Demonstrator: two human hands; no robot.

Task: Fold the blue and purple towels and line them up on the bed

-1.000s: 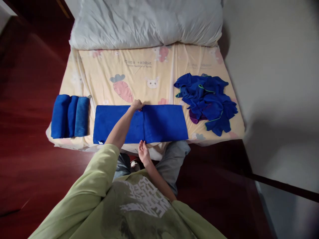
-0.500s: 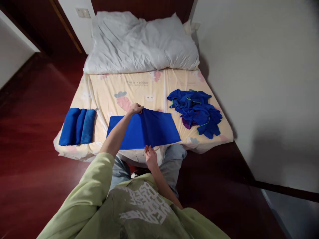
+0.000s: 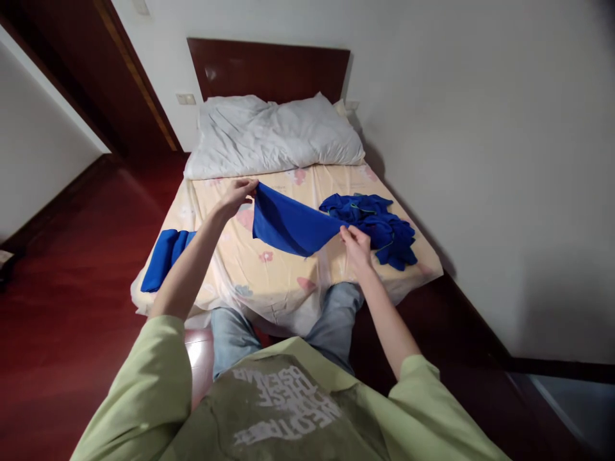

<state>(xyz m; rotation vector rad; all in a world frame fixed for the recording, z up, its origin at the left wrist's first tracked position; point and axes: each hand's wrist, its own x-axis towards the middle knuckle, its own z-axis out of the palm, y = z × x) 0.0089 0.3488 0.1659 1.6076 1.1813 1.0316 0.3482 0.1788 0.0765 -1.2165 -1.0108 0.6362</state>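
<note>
A blue cloth (image 3: 293,221) hangs above the bed, stretched at a slant between my two hands. My left hand (image 3: 239,194) pinches its upper left corner. Lower down on the right, my right hand (image 3: 356,244) grips the opposite corner. The cloth's lower edge sags free of the sheet. Beyond my right hand lies a crumpled pile of blue cloths (image 3: 384,224) with some green edging. Several rolled or folded blue cloths (image 3: 166,256) lie side by side at the bed's left edge, partly covered by my left forearm.
The bed (image 3: 269,288) has a yellow patterned sheet, and my legs touch its front edge. A grey-white quilt or pillow (image 3: 278,137) lies at the head, against a dark headboard (image 3: 273,67). A white wall (image 3: 461,160) stands close on the right.
The blue cloth was spread flat on the bed; now it is lifted and held in the air. My right hand has moved up and right to a corner. The view has tilted up.
</note>
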